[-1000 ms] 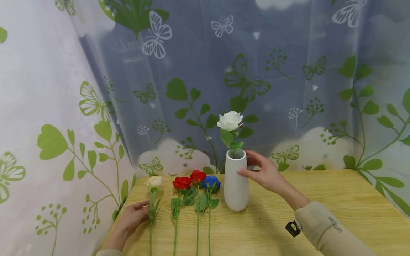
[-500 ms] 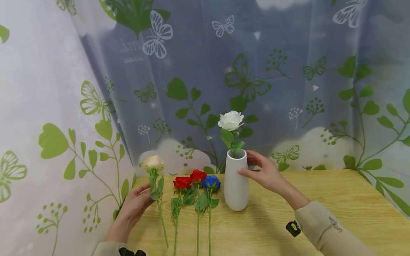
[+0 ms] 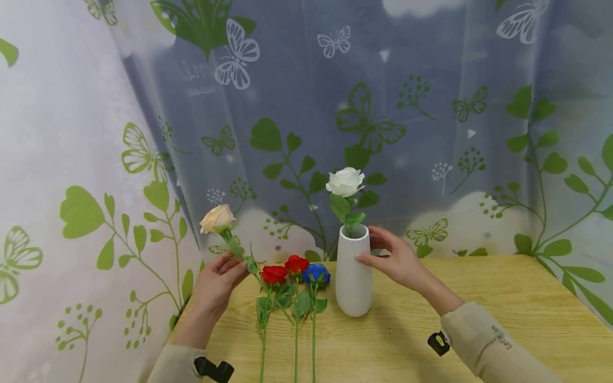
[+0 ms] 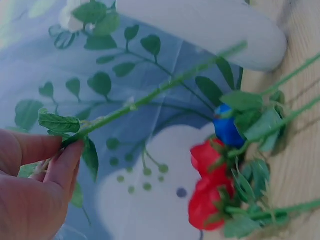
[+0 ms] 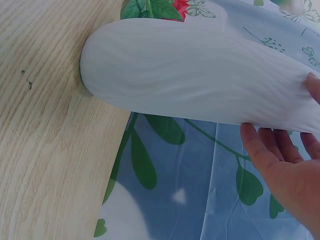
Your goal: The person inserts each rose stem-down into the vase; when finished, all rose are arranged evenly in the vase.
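Note:
My left hand pinches the stem of a cream rose between thumb and fingers, above the table's left side. The bloom leans up and left. In the left wrist view the green stem slants away from the fingertips, its end off the table. My right hand holds the rim area of a white vase, thumb in front and fingers at the far side. The vase stands upright, with a white rose in it; the lower stem is hidden inside.
Two red roses and a blue rose lie side by side on the wooden table, between the left hand and the vase. A patterned curtain hangs close behind the table's back edge.
My left hand has lifted the cream rose off the table and tilted it, with the stem's lower end swinging right towards the red roses. The right hand and vase have stayed in place.

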Motion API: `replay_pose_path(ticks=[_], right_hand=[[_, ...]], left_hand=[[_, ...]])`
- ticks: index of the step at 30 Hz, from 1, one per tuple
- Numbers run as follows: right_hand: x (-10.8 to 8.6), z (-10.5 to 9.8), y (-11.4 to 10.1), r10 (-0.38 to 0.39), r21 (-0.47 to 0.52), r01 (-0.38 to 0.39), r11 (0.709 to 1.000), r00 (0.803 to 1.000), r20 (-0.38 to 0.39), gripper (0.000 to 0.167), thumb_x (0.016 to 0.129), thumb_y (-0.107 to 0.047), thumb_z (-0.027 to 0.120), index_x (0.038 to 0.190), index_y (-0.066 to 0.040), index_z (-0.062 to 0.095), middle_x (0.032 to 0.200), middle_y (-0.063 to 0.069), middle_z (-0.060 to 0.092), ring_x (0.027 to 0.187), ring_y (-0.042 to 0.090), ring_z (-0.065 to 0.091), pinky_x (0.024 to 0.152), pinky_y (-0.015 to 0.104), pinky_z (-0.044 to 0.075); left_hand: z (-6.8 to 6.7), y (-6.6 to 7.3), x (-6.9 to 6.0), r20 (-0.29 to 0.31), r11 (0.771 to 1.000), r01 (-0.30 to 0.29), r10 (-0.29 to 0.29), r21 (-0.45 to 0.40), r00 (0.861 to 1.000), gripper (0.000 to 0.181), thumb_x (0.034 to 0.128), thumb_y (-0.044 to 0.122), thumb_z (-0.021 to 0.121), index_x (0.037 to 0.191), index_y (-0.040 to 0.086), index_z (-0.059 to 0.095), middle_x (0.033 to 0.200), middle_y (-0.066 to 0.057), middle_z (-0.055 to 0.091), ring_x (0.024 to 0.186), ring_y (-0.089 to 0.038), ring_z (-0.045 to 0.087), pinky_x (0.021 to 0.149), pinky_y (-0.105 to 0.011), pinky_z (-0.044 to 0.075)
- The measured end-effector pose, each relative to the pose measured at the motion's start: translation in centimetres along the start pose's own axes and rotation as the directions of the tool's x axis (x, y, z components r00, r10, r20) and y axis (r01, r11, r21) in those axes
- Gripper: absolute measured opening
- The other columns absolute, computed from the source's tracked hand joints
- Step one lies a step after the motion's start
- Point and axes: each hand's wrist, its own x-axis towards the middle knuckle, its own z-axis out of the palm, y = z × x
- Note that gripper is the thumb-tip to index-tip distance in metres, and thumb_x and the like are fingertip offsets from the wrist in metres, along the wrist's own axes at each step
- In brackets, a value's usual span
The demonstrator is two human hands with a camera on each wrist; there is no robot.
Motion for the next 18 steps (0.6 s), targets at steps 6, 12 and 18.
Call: replay_pose_path(ticks=[6, 12, 18], right_hand=[[-0.1, -0.2, -0.2, -0.008, 0.011, 0.008, 1.000, 1.000, 0.001, 0.078, 0.096, -0.030, 0.080, 0.159, -0.004, 0.042, 0.144, 0.022, 0.063, 0.129, 0.040, 0.064, 0.102, 0.058, 0.058], [-0.1, -0.2, -0.2, -0.012, 0.012, 0.012, 1.000, 1.000, 0.001, 0.078, 0.097, -0.030, 0.080, 0.159, -0.003, 0.042, 0.144, 0.022, 0.063, 0.129, 0.039, 0.064, 0.103, 0.059, 0.057], [0.1, -0.1, 0.0, 0.010, 0.012, -0.010, 1.000, 1.000, 0.006, 0.079, 0.096, -0.033, 0.080, 0.160, -0.006, 0.042, 0.145, 0.020, 0.063, 0.131, 0.039, 0.063, 0.103, 0.059, 0.057]], left_hand=[[2.6, 1.8, 0.1, -0.028, 0.994, -0.101, 0.100, -0.050, 0.995, 0.046, 0.1002, -0.009, 0.061, 0.142, -0.003, 0.043, 0.107, 0.002, 0.064, 0.096, -0.005, 0.069, 0.090, -0.025, 0.063], [5.2, 4.0, 0.3, -0.083, 0.964, -0.209, 0.197, -0.163, 0.977, 0.030, 0.1005, -0.012, 0.058, 0.127, 0.002, 0.052, 0.101, 0.003, 0.062, 0.093, -0.008, 0.068, 0.087, -0.027, 0.065], [7.8, 6.1, 0.7, -0.151, 0.916, -0.281, 0.246, -0.286, 0.957, 0.024, 0.0991, -0.014, 0.060, 0.114, 0.005, 0.055, 0.096, 0.000, 0.062, 0.086, -0.011, 0.069, 0.085, -0.028, 0.066]])
